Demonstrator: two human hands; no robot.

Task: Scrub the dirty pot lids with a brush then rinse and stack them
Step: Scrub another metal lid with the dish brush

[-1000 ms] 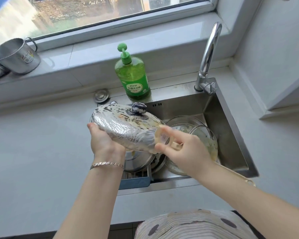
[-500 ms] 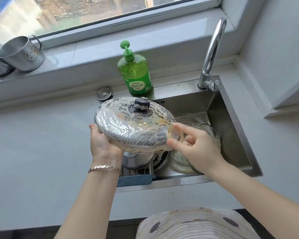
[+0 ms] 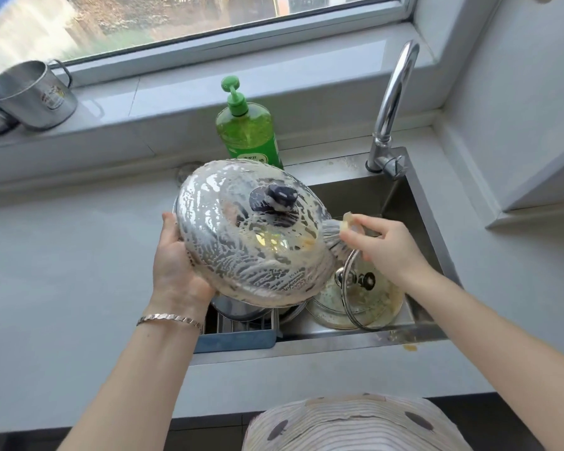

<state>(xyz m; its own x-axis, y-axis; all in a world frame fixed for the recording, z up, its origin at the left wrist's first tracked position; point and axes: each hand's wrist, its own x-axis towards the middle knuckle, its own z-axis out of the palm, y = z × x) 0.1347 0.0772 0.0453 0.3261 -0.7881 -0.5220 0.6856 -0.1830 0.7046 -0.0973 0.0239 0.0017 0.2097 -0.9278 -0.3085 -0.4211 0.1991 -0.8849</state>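
A large steel pot lid (image 3: pixel 241 242) with a dark knob is covered in streaky soap foam and tilted toward me over the sink. My left hand (image 3: pixel 176 268) grips its left rim from below. My right hand (image 3: pixel 385 245) holds a pale brush (image 3: pixel 342 226) whose bristles touch the lid's right edge. Below it in the sink lie glass lids (image 3: pixel 362 297), stained yellow. A steel lid or pot (image 3: pixel 241 309) sits under the foamy lid, mostly hidden.
A steel sink (image 3: pixel 430 242) with a curved tap (image 3: pixel 391 105) at its back right. Green soap pump bottle (image 3: pixel 246 128) behind the lid. Blue rack (image 3: pixel 238 340) at the sink's front left. Metal mugs (image 3: pixel 30 96) stand on the windowsill. Grey counter on both sides.
The foamy lid has tilted further toward me, showing its whole top and knob. The brush in my right hand has slid up to the lid's right edge.
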